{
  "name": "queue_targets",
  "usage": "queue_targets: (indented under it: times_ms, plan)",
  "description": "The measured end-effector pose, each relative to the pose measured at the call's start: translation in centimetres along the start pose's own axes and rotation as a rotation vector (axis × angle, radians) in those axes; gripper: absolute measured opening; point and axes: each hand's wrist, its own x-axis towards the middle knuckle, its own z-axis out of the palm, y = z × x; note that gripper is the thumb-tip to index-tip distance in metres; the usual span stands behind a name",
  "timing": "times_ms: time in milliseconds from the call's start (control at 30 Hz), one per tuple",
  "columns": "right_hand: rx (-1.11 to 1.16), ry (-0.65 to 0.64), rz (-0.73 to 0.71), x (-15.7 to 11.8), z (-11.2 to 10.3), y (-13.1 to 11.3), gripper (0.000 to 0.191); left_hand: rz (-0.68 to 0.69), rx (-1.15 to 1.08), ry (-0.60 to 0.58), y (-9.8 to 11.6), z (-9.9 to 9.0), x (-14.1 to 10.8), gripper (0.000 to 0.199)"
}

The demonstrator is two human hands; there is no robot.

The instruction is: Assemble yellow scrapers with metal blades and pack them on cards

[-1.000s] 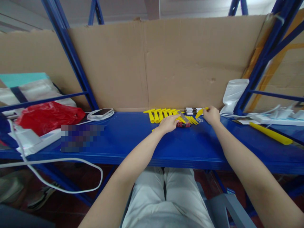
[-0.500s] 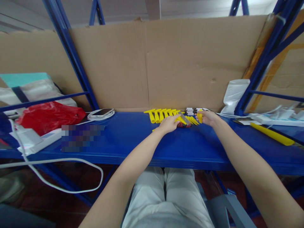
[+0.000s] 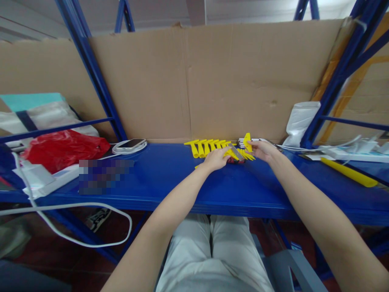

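While L hand [image 3: 216, 159] holds: fingers & thumb appear closed on a plated piece [image 3: 236, 152], yellow w/ flat grey plate; exact finger placement partly hidden.

R hand [image 3: 263, 150]: pinches loose yellow pc [image 3: 247, 140] btwn thumb & fingertips, near its lower end; other end points up, a bit tilted.

Loose pc position: up in front of white-black strips [image 3: 241, 143], to the right of the grey plate; contact w/ plate can't be told at this size.

Grey plate: lies slantwise; edge sharpness not visible, so safest to treat as sharp & keep fingertips on flat faces.

R pinch: light hold prob. enough, b/c thin pc may flex; turn it w/ fingertips rather than whole wrist.

L hold: best kept firm, so the plated pc doesn't twist if pushed.

Yellow row [image 3: 201, 150]: pcs side by side near the cardboard [image 3: 146, 89]; L knuckles should stay off to avoid knocking alignment.

Yellow fan [image 3: 249, 156]: overlapping pcs just by R fingertips; dipping too low could scatter them.

Red item [image 3: 235, 161]: beside L fingers, partly covered, can't ID; watch for snags.

Blue shelf [image 3: 170, 178]: resting wrists on it would help steady both hands.
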Motion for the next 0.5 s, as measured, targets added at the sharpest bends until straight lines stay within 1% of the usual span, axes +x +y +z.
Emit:
queue_targets:
  times_ms: [133, 233, 333, 500]
  plan:
    - [-0.004, 0.005, -0.055, -0.2, 0.5, 0.1, 0.006, -0.039, 0.032, 0.005, 0.4, -0.3, -0.2, 0.049]
    - [-0.112, -0.007, -0.111, -0.3, 1.2, 0.6, 0.001, -0.066, 0.045, 0.001, 0.7, -0.5, -0.3, 0.044]
    - [-0.203, -0.028, -0.148, -0.5, 1.9, 1.1, 0.004, -0.072, 0.036, -0.010, 0.8, -0.6, -0.4, 0.039]
    - [-0.217, -0.026, -0.208, -0.9, 2.5, 1.2, 0.003, -0.067, 0.028, -0.015, 0.9, -0.7, -0.4, 0.035]
